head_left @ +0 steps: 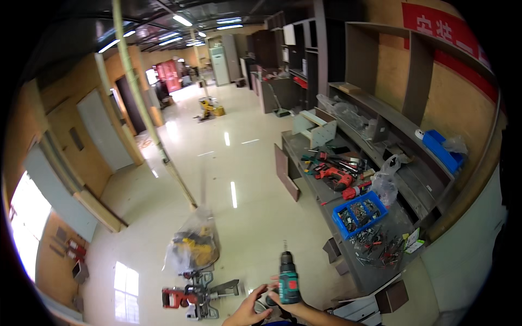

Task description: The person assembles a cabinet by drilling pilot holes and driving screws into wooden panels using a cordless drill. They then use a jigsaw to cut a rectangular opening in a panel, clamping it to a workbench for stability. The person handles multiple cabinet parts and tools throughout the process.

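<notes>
A green and black cordless drill (289, 283) points away from me at the lower middle, a thin bit in its chuck. My right hand (289, 307) is closed around its handle, which is mostly hidden behind the drill body and the fingers. Just left of the drill is my left hand (247, 311), fingers apart and stretched toward it. No object shows in that hand; whether its fingertips touch the drill I cannot tell.
On the right runs a grey workbench (321, 198) with a blue bin (348, 231) of screws, loose bits and a red power drill (333, 175). A red and silver saw (198, 296) and a plastic-wrapped yellow machine (196, 245) stand on the floor by a slanting pole (168, 157).
</notes>
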A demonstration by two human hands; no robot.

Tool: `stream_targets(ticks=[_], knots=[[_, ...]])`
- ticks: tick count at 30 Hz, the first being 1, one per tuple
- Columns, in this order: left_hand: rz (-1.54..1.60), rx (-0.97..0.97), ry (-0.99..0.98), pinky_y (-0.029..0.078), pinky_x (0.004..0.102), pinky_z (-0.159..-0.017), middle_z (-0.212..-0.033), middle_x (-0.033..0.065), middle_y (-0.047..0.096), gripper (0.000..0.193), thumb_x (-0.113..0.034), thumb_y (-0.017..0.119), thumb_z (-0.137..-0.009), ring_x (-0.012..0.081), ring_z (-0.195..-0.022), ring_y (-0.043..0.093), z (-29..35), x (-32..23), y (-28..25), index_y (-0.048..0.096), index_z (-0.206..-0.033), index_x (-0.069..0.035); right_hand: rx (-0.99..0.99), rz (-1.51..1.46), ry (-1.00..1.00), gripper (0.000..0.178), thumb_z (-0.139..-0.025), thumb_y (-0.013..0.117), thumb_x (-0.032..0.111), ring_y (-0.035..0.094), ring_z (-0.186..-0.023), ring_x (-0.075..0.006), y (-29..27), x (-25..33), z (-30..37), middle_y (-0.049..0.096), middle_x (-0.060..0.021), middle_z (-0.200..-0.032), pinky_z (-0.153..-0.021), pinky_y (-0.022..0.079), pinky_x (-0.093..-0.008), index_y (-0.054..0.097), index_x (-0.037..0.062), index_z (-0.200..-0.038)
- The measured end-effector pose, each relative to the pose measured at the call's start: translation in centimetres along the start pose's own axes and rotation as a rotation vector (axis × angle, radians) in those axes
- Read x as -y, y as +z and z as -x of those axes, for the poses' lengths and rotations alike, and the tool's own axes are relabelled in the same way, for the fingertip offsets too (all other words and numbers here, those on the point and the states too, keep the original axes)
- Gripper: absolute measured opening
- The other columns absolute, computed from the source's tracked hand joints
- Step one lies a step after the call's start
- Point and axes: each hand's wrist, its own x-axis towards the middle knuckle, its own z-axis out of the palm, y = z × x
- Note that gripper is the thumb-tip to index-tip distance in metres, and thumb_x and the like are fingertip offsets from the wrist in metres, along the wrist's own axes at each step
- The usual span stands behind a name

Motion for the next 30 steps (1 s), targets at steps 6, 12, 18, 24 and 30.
stream_targets(ticks=[6,12,18,24,30], knots=[[-0.154,-0.202,-0.011,0.048,0.0422,-0.102,-0.127,0.0195,0.062,0.088,-0.017,0.088,-0.068,0.0305,-0.118,0.062,-19.4,10.5,-11.9,0.043,-0.141,0.001,0.115,0.142,-0.008,0.057,-0.084,0.082,0.023,0.060,-0.107,-0.0226,0.2,1.4,-20.6,0.060,-0.0114,-0.118,-0.092,0.051,-0.0386,0.052,0.0041,-0.128],[-0.128,-0.014,0.113,0.056,0.0412,-0.079,-0.098,0.0124,0.069,0.041,-0.025,0.081,-0.074,0.0302,-0.089,0.070,-44.3,12.8,-22.2,0.066,-0.108,-0.009,0.022,0.038,-0.177,0.074,-0.083,0.082,0.022,0.056,-0.117,-0.0268,-7.1,4.2,-43.9,0.056,-0.0191,-0.126,-0.103,0.044,-0.0404,0.039,-0.0013,-0.138],[-0.199,0.255,0.288,0.056,0.0368,-0.074,-0.090,0.0084,0.069,0.035,-0.014,0.079,-0.074,0.0245,-0.080,0.070,-65.3,15.8,-28.5,0.066,-0.106,-0.006,-0.139,0.224,-0.328,0.083,-0.089,0.075,0.019,0.031,-0.148,-0.0335,-16.3,4.2,-57.2,0.033,-0.0243,-0.157,-0.119,0.031,-0.0425,0.027,0.0011,-0.155],[0.261,0.290,-0.248,0.049,0.0262,-0.065,-0.087,0.0053,0.061,0.036,-0.037,0.062,-0.101,0.0119,-0.074,0.055,-81.4,34.4,-34.3,0.058,-0.113,-0.004,-0.041,0.046,-0.166,0.055,-0.094,0.066,0.013,0.048,-0.138,-0.0280,-25.4,3.3,-75.5,0.051,-0.0153,-0.148,-0.115,0.037,-0.0419,0.049,0.0044,-0.146],[-0.140,0.102,0.122,0.050,0.0296,-0.073,-0.096,0.0041,0.063,0.028,-0.021,0.061,-0.099,0.0139,-0.083,0.058,-95.7,30.1,-42.5,0.063,-0.119,-0.002,-0.258,-0.111,-0.116,0.020,-0.100,0.054,0.004,0.066,-0.103,-0.0142,-37.1,3.0,-91.4,0.070,-0.0068,-0.110,-0.094,0.051,-0.0320,0.066,0.0007,-0.116]])
